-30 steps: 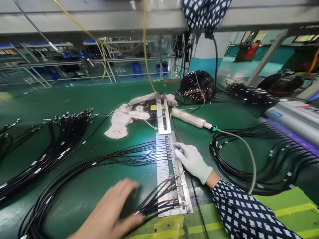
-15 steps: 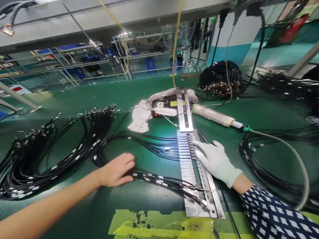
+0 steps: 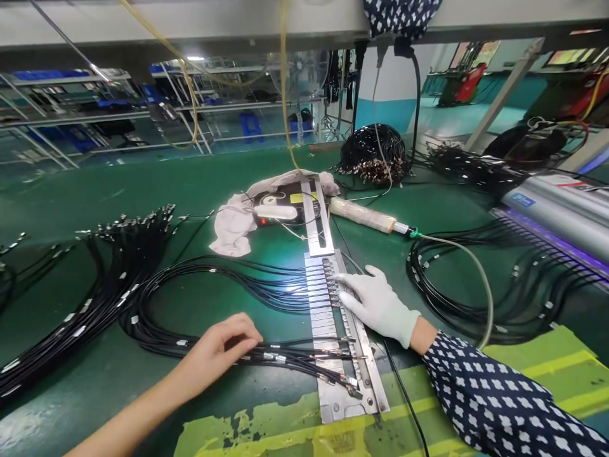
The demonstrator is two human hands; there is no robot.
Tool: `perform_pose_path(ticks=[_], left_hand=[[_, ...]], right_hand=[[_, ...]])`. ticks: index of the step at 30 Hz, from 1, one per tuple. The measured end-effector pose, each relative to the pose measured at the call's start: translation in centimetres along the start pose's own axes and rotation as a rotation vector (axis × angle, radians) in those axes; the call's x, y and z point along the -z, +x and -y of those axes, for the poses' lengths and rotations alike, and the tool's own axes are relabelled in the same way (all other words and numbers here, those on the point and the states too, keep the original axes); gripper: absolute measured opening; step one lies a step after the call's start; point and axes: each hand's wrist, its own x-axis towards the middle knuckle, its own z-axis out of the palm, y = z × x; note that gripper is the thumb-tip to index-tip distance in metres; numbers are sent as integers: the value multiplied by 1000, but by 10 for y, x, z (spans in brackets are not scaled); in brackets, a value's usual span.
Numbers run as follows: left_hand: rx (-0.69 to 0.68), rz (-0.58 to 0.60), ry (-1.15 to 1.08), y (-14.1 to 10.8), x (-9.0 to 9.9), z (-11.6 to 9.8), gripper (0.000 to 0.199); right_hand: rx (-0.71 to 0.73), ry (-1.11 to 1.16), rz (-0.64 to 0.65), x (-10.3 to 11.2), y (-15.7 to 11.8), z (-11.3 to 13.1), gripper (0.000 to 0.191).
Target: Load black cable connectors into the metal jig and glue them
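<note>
My bare left hand [image 3: 226,346] is closed, thumb and fingers pinched on a strand of the black cable bundle [image 3: 278,357]. The bundle's loose ends lie across the lower part of a slotted metal fixture [image 3: 328,320]. Several black cables [image 3: 266,279] run from the left into the fixture's upper slots, with their small connectors [image 3: 329,279] in a row. In a white glove, my right hand [image 3: 375,301] has its fingers apart, and its fingertips rest at the fixture's right edge beside those connectors. Nothing shows in its grasp.
A soldering-type handle [image 3: 366,216] in wrapping and a device on a white cloth [image 3: 233,225] lie beyond the fixture. Cable bundles [image 3: 114,279] spread at left; coiled cables [image 3: 428,279] and a silver machine [image 3: 566,216] stand right. Yellow-green tape [image 3: 285,428] lines the near edge.
The view has swung right, bringing the silver machine into sight. My left hand has moved nearer the fixture and now pinches a cable. My right hand keeps its place by the connectors.
</note>
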Motion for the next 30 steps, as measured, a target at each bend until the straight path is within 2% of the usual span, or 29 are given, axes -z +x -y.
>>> perform_pose_path(ticks=[3, 6, 8, 12, 14, 16, 20, 23, 27, 30], left_hand=[[43, -23, 32, 4, 13, 3, 29], [15, -60, 139, 12, 11, -6, 22], [-61, -77, 184, 23, -1, -17, 17], [-183, -60, 143, 51, -36, -39, 20], [-199, -48, 123, 61, -47, -43, 20], [-207, -41, 99, 65, -51, -41, 22], [-269, -25, 93, 66, -45, -33, 32], [-355, -31, 231, 68, -39, -32, 41], [-458, -30, 455, 74, -29, -39, 37], [-526, -33, 520, 77, -22, -44, 34]], right_hand=[[-37, 32, -47, 10, -5, -5, 40], [-88, 61, -119, 15, -8, -13, 36], [-104, 84, -142, 13, -9, -17, 32], [-113, 129, -150, 6, -10, -22, 27], [-115, 150, -149, 5, -10, -23, 26], [-114, 168, -144, 5, -8, -23, 25], [-113, 188, -133, 5, -5, -25, 23], [-117, 200, -124, 5, -3, -26, 22], [-120, 217, -107, 5, -3, -26, 21], [-125, 228, -102, 7, -2, -26, 20]])
